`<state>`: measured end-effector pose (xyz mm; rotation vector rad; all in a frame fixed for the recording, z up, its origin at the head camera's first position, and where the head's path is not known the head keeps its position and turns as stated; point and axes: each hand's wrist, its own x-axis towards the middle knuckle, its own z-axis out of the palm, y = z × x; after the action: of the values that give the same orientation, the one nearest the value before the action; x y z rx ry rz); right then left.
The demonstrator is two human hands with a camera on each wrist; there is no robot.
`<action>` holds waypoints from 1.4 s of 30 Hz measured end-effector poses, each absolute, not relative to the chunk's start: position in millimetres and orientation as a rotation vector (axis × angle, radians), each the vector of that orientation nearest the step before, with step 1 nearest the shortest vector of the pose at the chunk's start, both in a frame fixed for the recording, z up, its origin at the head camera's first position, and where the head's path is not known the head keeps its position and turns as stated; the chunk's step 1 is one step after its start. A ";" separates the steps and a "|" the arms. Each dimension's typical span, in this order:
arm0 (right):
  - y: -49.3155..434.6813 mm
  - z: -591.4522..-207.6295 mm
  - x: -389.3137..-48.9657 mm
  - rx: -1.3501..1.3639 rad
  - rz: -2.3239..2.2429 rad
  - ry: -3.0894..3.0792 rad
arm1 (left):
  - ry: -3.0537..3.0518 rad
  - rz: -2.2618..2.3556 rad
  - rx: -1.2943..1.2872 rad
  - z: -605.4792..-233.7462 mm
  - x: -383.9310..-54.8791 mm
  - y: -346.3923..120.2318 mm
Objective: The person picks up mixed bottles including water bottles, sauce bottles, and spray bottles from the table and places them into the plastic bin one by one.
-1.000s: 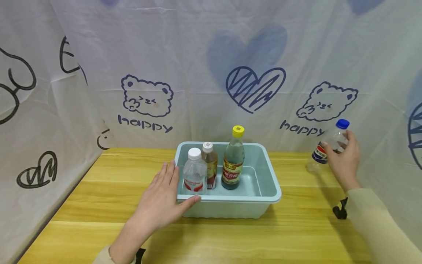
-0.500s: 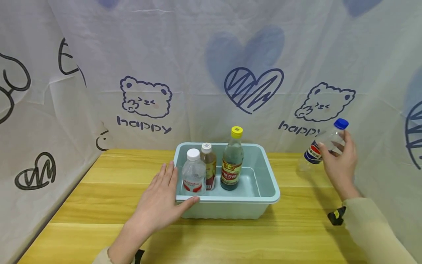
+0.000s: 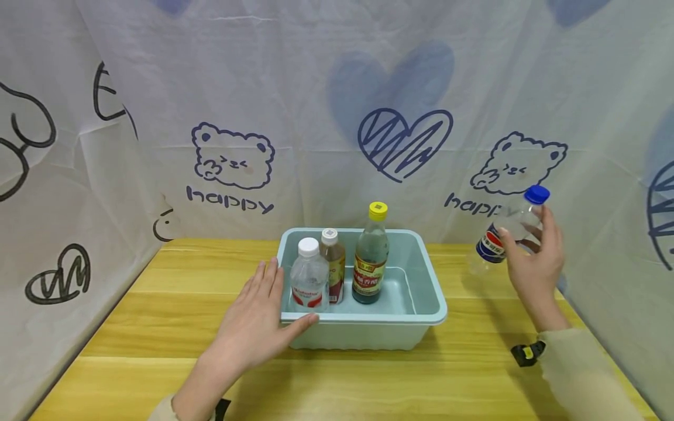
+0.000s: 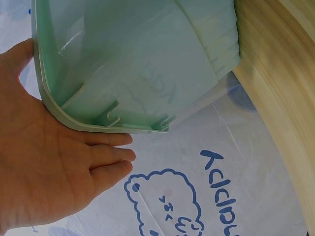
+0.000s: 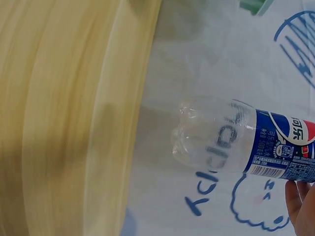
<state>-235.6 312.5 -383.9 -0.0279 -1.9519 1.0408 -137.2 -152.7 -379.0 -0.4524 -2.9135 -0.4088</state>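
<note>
In the head view my right hand (image 3: 537, 263) grips a clear plastic cola bottle (image 3: 492, 242) with a blue cap and a blue label. The bottle tilts, cap up to the right, to the right of a pale green plastic basin (image 3: 368, 333). The right wrist view shows its base off the wooden surface. My left hand (image 3: 258, 318) rests with straight fingers along the basin's left rim, its thumb on the front rim. Inside the basin stand a clear bottle with a white cap (image 3: 309, 275), a brown drink bottle (image 3: 337, 263) and a yellow-capped vinegar bottle (image 3: 371, 263).
The basin sits on a wooden table (image 3: 174, 327). A white cloth (image 3: 316, 76) printed with hearts and bears hangs behind the table and along its sides. Inside the basin, bare floor shows to the right of the vinegar bottle.
My right hand has moved the cola bottle left, nearer the basin, and the bottle tilts a little more. The left hand stays at the rim.
</note>
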 end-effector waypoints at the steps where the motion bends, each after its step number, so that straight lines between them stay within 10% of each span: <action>1: 310.7 -383.1 -234.2 -0.015 1.035 -1.946 | -2.914 -0.408 -0.453 -379.1 -137.2 -152.6; 42: 235.2 -323.1 -185.0 0.322 1.216 -1.632 | -2.909 -0.390 -0.456 -378.7 -136.2 -152.6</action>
<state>-185.0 235.2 -323.1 0.3217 -1.6321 1.2162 -136.2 -152.6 -378.7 -0.4555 -2.9091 -0.3903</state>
